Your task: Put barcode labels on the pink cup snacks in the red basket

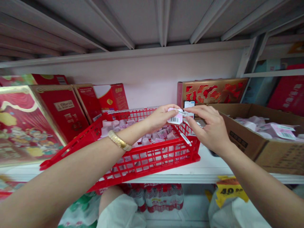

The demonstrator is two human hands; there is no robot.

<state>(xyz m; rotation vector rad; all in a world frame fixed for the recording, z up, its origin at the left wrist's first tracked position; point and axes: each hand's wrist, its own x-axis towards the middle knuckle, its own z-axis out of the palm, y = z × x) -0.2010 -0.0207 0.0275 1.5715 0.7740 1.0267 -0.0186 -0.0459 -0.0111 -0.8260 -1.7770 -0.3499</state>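
Note:
Above the basket, my left hand (pixel 163 117) grips a small pink sealed cup (pixel 175 119), its barcoded lid turned toward me. At the cup's upper edge, the thumb and forefinger of my right hand (pixel 209 126) close on a white label strip (pixel 187 114). Many similar pink cups (pixel 162 133) fill the red plastic basket (pixel 152 151) below, partly hidden by my left forearm. Another white label strip (pixel 185 139) hangs at the basket's right rim. A phone (pixel 189 104) stands upright behind my hands, its lower part covered.
On the right, an open cardboard box (pixel 258 148) holds more pink-lidded packs (pixel 282 130). Red gift boxes (pixel 63 110) stand left, and a gold-and-red box (pixel 213 91) at the back. A shelf underside (pixel 142 22) hangs low overhead. Bottled water packs (pixel 163 198) sit beneath.

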